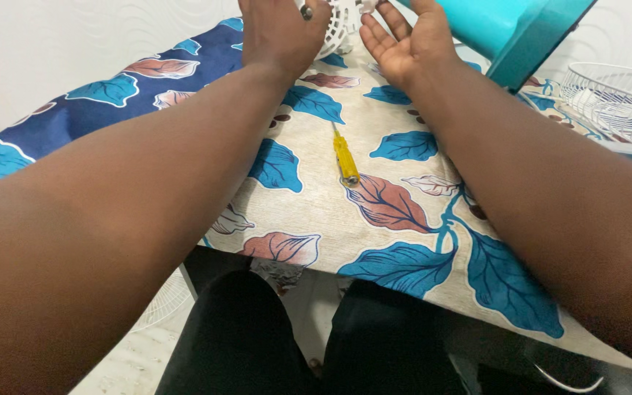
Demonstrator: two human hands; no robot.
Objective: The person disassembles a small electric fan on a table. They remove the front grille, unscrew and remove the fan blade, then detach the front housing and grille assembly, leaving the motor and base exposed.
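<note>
Both arms reach forward across a table covered with a leaf-patterned cloth [404, 241]. My left hand [279, 33] rests back-up against a white perforated plastic part [338, 25] at the top edge; a ring shows on one finger. Whether it grips the part is hidden. My right hand [407, 40] is palm-in with fingers spread, just right of the white part and beside a teal plastic body [510, 29]. A yellow-handled screwdriver [345, 157] lies on the cloth between my forearms.
A white wire grille [616, 102] lies at the right edge of the table. Another white grille [162, 300] sits on the floor under the table at lower left. My dark-trousered legs are below the table's near edge.
</note>
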